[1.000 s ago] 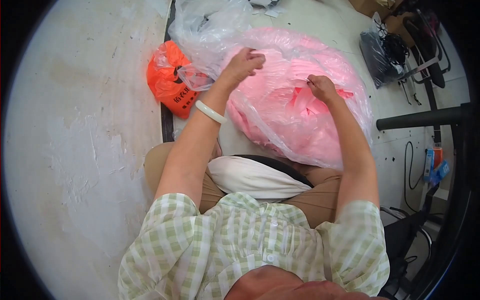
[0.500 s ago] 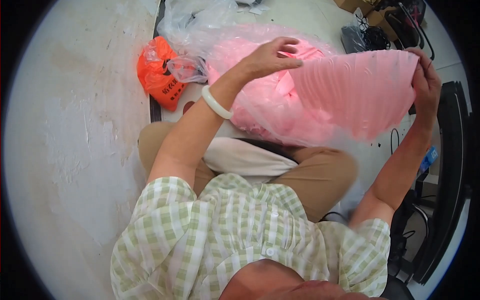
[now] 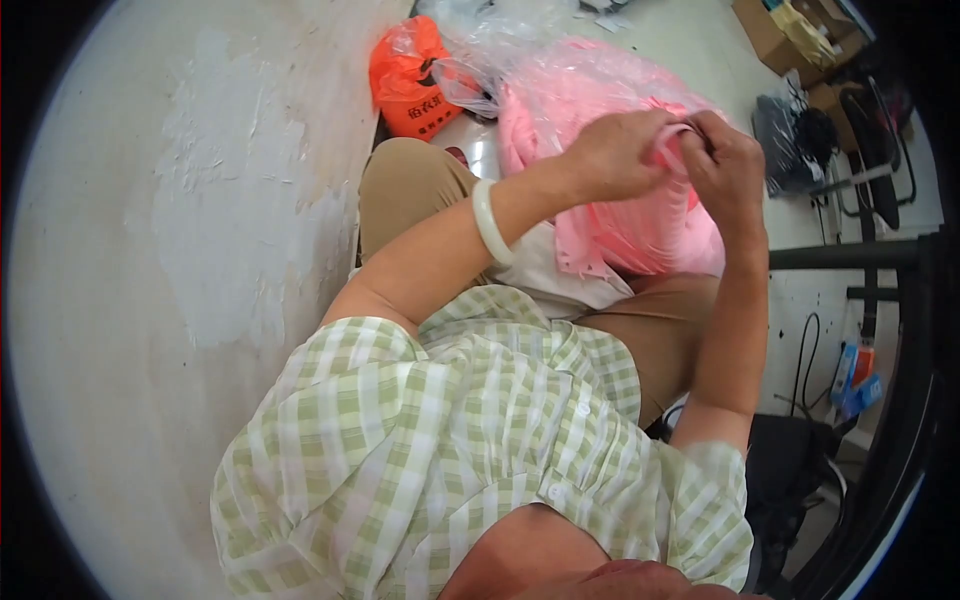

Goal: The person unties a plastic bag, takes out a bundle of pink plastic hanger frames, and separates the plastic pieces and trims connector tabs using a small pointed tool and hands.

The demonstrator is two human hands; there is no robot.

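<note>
My left hand (image 3: pixel 618 158), with a pale bangle on its wrist, is closed on the gathered top edge of a pink pleated fabric piece (image 3: pixel 655 225). Beside it, my right hand (image 3: pixel 728 168) pinches the same edge, fingers curled in. Between the hands the edge bends into a small loop, and the rest hangs in folds toward my lap. Just behind lies a pile of pink fabric (image 3: pixel 528 128), partly covered by a clear plastic bag (image 3: pixel 585 68). My forearms and hands hide part of the pile.
An orange plastic bag (image 3: pixel 408 85) stands at the far left, by a worn pale board (image 3: pixel 230 200). Cardboard boxes (image 3: pixel 800 40) and a dark plastic-wrapped bundle (image 3: pixel 790 140) lie at the back right. A black metal frame (image 3: pixel 850 256) and cables (image 3: pixel 805 365) are on my right.
My right hand has come left to my left hand, and the spread pink piece is now gathered and hanging. My left hand, open before, has closed on it. The view has shifted.
</note>
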